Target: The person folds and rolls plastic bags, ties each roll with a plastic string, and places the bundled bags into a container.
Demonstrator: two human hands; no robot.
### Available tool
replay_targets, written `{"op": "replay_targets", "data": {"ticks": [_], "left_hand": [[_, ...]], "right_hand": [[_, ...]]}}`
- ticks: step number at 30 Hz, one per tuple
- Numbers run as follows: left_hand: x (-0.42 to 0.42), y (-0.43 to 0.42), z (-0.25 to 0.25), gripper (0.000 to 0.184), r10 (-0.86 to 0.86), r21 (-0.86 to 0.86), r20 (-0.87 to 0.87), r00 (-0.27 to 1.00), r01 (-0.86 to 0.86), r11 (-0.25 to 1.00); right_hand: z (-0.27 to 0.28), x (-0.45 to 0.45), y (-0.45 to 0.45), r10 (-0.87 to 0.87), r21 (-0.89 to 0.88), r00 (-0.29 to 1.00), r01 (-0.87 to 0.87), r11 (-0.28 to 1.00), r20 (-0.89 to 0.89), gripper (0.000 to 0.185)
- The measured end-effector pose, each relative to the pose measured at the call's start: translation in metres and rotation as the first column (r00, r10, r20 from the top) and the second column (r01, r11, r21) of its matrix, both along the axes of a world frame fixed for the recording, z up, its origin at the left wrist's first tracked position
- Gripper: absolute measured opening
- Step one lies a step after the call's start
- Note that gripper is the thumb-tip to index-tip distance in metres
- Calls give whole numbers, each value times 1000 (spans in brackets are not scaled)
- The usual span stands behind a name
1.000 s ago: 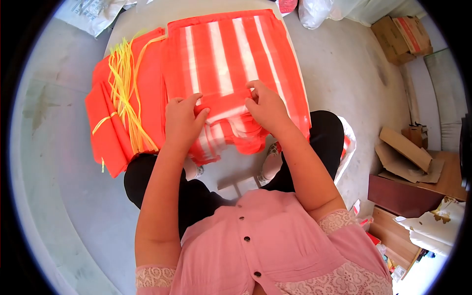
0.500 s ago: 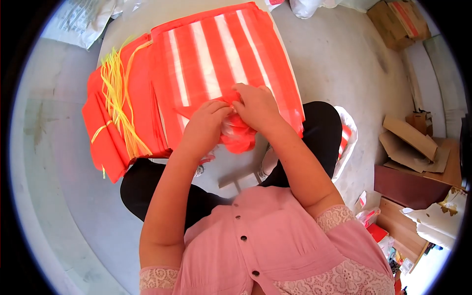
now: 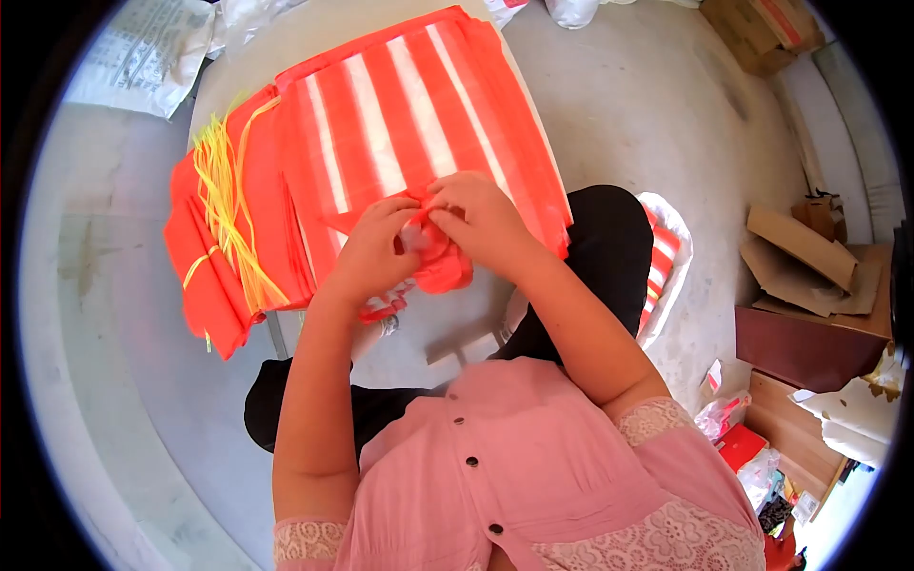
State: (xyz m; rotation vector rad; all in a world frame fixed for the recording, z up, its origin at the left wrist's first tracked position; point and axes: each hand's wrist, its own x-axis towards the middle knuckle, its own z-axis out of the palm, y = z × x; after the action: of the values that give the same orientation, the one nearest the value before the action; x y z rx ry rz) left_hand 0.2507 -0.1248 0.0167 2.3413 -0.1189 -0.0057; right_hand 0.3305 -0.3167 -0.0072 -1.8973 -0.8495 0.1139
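Observation:
My left hand [image 3: 378,246] and my right hand [image 3: 479,221] are close together at the near edge of a stack of red-and-white striped plastic sheets [image 3: 409,105]. Both have their fingers closed on a bunched striped sheet [image 3: 444,266], whose gathered end hangs below them over the edge. Left of the stack lie folded red sheets [image 3: 271,181], with a bundle of yellow ties [image 3: 225,181] across them. One roll of red sheet [image 3: 211,285] has a yellow tie round it.
A pale table [image 3: 249,59] carries the stacks. Beside my right knee stands a white bag [image 3: 678,276] with striped pieces inside. An open cardboard box [image 3: 809,262] lies on a brown cabinet at the right. White sacks [image 3: 148,52] lie at the upper left.
My hands have come together, and the sheet held spread between them is now bunched up. The table and stacks have shifted left in view.

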Motion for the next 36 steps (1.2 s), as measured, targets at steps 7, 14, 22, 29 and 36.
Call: {"op": "replay_targets", "data": {"ticks": [7,14,22,29,36], "left_hand": [[10,23,-32,21,114,-458,-329,937,-264,849],[11,14,-17,25,285,-565,-405,869,-483,669],[8,19,-21,27,257,-577,-388,885,-451,681],[5,16,-26,28,250,-580,-421,872,-470,665],[-2,3,-36,28,153,-298,-27,988,-154,942]], "right_hand": [[18,13,-17,-251,125,951,275,953,-181,26],[-13,54,-89,-391,122,851,455,882,-350,42],[-8,58,-63,-345,102,838,423,900,-423,49],[1,51,-54,-264,69,873,319,945,-410,56],[1,-7,-111,-127,-13,876,137,991,-465,54]]}}
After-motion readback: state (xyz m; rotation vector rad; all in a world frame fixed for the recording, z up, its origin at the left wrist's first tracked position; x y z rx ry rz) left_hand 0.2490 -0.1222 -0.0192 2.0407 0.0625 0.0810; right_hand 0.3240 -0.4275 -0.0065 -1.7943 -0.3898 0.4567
